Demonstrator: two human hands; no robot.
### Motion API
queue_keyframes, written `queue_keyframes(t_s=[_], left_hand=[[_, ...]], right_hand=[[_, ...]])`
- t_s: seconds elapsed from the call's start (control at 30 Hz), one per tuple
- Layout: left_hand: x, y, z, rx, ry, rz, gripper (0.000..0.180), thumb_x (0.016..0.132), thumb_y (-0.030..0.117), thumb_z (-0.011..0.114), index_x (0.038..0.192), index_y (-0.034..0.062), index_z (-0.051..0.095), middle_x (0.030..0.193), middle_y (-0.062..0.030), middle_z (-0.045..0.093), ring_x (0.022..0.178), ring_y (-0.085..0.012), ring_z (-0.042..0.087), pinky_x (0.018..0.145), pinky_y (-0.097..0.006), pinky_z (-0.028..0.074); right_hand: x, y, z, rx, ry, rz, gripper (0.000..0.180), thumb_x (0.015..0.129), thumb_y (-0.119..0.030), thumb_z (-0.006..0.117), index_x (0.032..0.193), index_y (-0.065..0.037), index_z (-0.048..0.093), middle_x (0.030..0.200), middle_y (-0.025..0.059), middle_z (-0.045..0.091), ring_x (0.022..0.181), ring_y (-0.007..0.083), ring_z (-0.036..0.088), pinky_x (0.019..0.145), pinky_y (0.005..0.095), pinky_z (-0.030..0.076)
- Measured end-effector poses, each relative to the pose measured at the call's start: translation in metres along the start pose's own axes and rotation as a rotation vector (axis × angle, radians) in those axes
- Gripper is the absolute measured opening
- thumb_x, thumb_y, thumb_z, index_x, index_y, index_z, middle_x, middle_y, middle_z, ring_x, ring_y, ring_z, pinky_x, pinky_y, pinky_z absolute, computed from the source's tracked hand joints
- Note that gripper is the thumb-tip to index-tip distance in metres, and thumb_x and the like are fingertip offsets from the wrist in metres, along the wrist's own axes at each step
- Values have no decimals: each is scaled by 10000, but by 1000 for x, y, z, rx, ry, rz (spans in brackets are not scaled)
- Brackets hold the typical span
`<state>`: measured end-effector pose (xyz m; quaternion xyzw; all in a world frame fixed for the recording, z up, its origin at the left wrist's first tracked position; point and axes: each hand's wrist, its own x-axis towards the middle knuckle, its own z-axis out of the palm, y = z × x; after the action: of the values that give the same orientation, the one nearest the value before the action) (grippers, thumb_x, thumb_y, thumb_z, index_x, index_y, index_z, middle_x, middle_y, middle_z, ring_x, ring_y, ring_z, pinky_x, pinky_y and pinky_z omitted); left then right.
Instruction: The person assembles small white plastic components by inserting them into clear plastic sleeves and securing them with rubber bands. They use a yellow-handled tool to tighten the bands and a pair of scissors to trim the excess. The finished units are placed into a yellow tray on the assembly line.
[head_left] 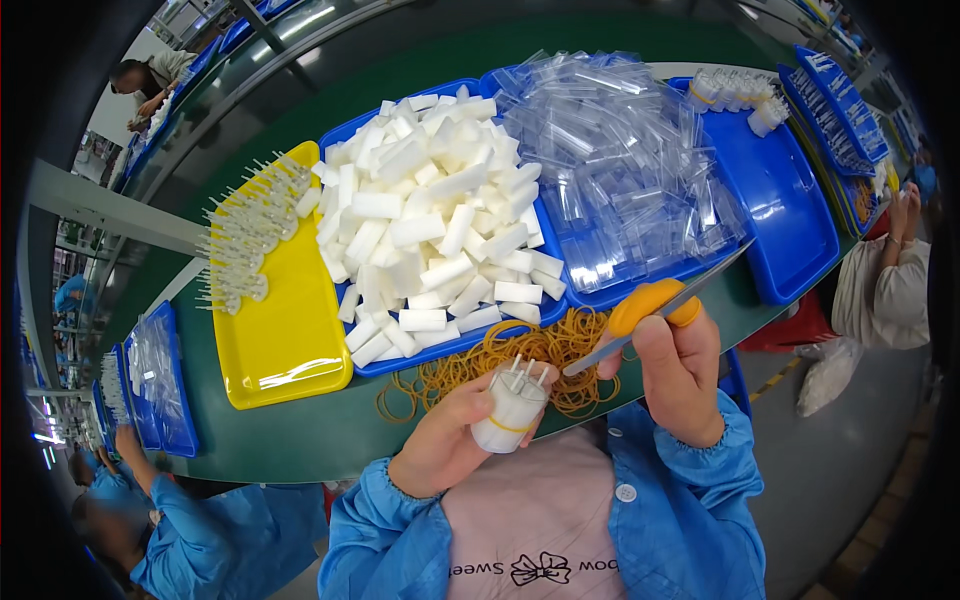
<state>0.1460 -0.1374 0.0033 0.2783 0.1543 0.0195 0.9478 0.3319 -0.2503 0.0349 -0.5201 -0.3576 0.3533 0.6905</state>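
My left hand (452, 440) is closed round a bundle of white pieces in clear plastic (513, 408), with thin white pins sticking out of its top. A yellow rubber band circles the bundle low down. My right hand (675, 375) grips an orange-handled metal tool (645, 305). One long grey blade points away to the far right; a flat grey strip reaches down toward the bundle, its tip just apart from it. Whether these are scissors I cannot tell. Behind both hands lies a heap of loose yellow-brown rubber bands (480, 355) on the green table (290, 430).
White foam-like blocks (430, 220) fill one blue tray; clear plastic sleeves (620, 160) fill another. A yellow tray (285, 340) holds white pinned parts (255, 225). Banded bundles (735, 92) stand in a blue tray (790, 220) at far right. Other people sit left and right.
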Motion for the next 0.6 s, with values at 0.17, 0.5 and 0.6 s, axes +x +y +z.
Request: queue_keyframes(t_s=[0.17, 0.5, 0.6], left_hand=[[1, 2, 8, -16, 8, -56, 716, 891, 477, 514, 1383, 5, 296, 1201, -131, 498, 956, -194, 549, 810, -310, 463], [-5, -7, 11, 195, 17, 57, 686, 904, 472, 509, 1371, 10, 315, 1145, -117, 512, 902, -178, 538, 744, -303, 448], [-4, -8, 4, 125, 8, -4, 687, 904, 462, 521, 1372, 4, 313, 1133, -105, 519, 906, -156, 531, 758, -280, 438]], right_hand=[[3, 0, 1, -47, -91, 93, 200, 969, -154, 454, 1016, 18, 545, 812, 46, 602, 690, 56, 554, 636, 195, 459], [5, -6, 8, 17, -263, 240, 196, 967, -178, 455, 988, 6, 518, 819, 66, 602, 662, 99, 561, 605, 232, 456], [3, -10, 6, -417, -352, -47, 193, 963, -164, 447, 985, 10, 526, 832, 77, 611, 656, 105, 566, 603, 235, 460]])
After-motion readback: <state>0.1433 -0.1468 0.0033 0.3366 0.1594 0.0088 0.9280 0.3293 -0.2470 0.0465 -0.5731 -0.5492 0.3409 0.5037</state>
